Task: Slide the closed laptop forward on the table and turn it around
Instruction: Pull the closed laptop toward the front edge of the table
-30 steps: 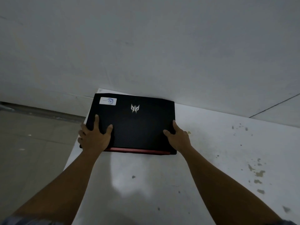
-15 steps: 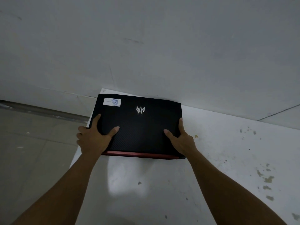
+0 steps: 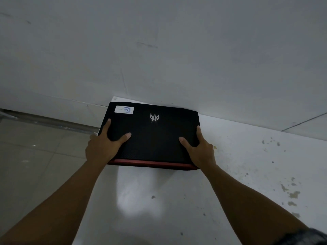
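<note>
A closed black laptop (image 3: pixel 152 135) with a silver logo, a white sticker at its far left corner and a red strip along its near edge lies flat at the far left corner of the white table (image 3: pixel 238 174). Its far edge sits close to the wall. My left hand (image 3: pixel 104 147) grips the laptop's near left corner, thumb on the lid and fingers around the side. My right hand (image 3: pixel 200 149) holds the near right corner the same way.
A grey wall (image 3: pixel 177 59) rises right behind the table. The table's left edge (image 3: pixel 99 183) drops to a tiled floor (image 3: pixel 35 156). Brownish stains (image 3: pixel 293 193) mark the table's right side.
Both hands have pushed the laptop a little farther away, toward the wall, keeping the same grip on its near corners.
</note>
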### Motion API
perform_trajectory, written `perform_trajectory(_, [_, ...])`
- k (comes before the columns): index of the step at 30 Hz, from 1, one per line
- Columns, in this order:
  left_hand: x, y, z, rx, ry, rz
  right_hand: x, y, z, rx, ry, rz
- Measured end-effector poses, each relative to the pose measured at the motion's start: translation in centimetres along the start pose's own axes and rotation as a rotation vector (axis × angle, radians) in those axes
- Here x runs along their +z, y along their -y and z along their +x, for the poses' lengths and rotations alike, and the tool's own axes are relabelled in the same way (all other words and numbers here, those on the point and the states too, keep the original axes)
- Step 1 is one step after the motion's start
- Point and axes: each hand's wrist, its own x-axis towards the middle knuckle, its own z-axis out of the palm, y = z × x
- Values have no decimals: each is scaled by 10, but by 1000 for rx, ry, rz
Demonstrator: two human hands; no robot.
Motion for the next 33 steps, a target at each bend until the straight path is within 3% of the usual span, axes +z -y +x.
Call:
perform_trajectory(17, [-8, -29, -143, 119, -171, -109, -68, -72, -114, -44, -203, 229])
perform_trajectory(33, [79, -51, -303, 176, -168, -179, -147, -224, -207, -61, -269, 275])
